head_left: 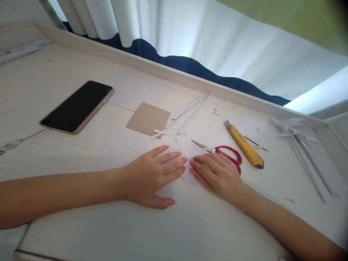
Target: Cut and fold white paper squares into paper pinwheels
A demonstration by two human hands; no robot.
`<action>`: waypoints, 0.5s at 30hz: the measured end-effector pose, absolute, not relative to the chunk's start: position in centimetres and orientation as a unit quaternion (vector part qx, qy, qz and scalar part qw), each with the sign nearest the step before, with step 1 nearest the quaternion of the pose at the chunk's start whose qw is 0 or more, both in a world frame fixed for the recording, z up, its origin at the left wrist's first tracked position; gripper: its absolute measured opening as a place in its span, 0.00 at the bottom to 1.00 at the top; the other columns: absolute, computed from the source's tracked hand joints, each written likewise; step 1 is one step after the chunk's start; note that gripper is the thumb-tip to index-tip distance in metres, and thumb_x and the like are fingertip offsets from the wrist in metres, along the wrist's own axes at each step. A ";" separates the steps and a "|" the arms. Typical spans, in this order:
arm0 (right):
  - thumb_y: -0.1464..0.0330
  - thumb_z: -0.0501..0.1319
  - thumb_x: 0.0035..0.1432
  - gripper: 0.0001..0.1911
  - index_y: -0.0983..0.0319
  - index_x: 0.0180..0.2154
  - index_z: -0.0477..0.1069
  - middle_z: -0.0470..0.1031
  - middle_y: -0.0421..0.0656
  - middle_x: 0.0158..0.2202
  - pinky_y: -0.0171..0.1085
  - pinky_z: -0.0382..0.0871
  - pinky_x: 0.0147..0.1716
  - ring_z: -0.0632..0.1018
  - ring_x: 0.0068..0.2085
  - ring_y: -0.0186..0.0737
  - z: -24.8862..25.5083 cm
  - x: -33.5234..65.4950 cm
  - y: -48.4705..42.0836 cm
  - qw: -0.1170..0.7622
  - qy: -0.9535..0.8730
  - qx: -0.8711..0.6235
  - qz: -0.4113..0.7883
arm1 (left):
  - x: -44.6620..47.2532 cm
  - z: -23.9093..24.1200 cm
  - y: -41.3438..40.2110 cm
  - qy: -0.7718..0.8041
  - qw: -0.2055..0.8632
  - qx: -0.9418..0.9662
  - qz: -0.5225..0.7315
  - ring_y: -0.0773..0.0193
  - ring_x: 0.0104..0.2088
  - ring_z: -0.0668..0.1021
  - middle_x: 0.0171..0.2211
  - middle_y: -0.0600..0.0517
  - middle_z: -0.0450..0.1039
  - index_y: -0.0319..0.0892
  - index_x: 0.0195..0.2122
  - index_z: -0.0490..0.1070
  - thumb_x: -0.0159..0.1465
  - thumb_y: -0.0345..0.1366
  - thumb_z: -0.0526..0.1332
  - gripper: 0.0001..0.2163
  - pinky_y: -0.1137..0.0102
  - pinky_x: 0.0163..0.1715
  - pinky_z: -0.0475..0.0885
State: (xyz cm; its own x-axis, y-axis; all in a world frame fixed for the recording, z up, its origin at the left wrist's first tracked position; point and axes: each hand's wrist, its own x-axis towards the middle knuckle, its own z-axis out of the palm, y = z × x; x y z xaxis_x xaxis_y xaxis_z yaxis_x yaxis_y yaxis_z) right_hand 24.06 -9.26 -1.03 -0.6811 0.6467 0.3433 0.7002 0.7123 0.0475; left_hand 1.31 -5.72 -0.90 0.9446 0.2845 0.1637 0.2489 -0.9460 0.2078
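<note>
A small folded white paper (pixel 178 145) lies on the table under the fingertips of both hands, with a crease line showing on it. My left hand (pixel 156 168) rests on its left part, palm down, fingers spread and thumb apart. Close by on the right, my right hand (pixel 219 172) has its fingers bent and held together on the paper's right part; the thumb is hidden. Red-handled scissors (pixel 230 151) lie just behind my right hand, blades pointing left and slightly open. Part of the paper is covered by my fingers.
A yellow utility knife (pixel 244 145) and a white paper pinwheel (pixel 295 128) on sticks lie to the right. Behind my hands are a brown card square (pixel 149 117), narrow paper strips (pixel 190 107) and a white sheet (pixel 141 87). A phone (pixel 77 107) lies left. A raised rim (pixel 130 59) borders the table.
</note>
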 end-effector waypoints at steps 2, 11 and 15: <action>0.70 0.57 0.54 0.09 0.64 0.38 0.71 0.74 0.46 0.36 0.38 0.65 0.32 0.72 0.34 0.39 -1.0 24.1 -9.3 0.151 -0.913 -0.370 -0.088 | 1.4 -1.0 -5.7 0.132 0.092 0.982 0.094 0.49 0.54 0.60 0.54 0.42 0.58 0.34 0.53 0.58 0.58 0.49 0.46 0.27 0.51 0.53 0.48; 0.70 0.57 0.54 0.09 0.65 0.37 0.71 0.75 0.46 0.35 0.38 0.65 0.31 0.72 0.34 0.39 -0.9 23.9 -9.2 0.153 -0.913 -0.367 -0.091 | 1.6 -0.8 -5.6 0.131 0.092 0.984 0.081 0.49 0.53 0.61 0.52 0.41 0.60 0.35 0.51 0.60 0.58 0.49 0.47 0.27 0.51 0.54 0.47; 0.69 0.56 0.54 0.09 0.65 0.37 0.71 0.75 0.47 0.35 0.38 0.65 0.31 0.72 0.34 0.39 -1.0 23.9 -9.3 0.154 -0.913 -0.367 -0.088 | 1.7 -0.8 -5.6 0.127 0.094 0.982 0.100 0.50 0.51 0.62 0.51 0.41 0.62 0.35 0.50 0.62 0.56 0.49 0.49 0.26 0.51 0.54 0.46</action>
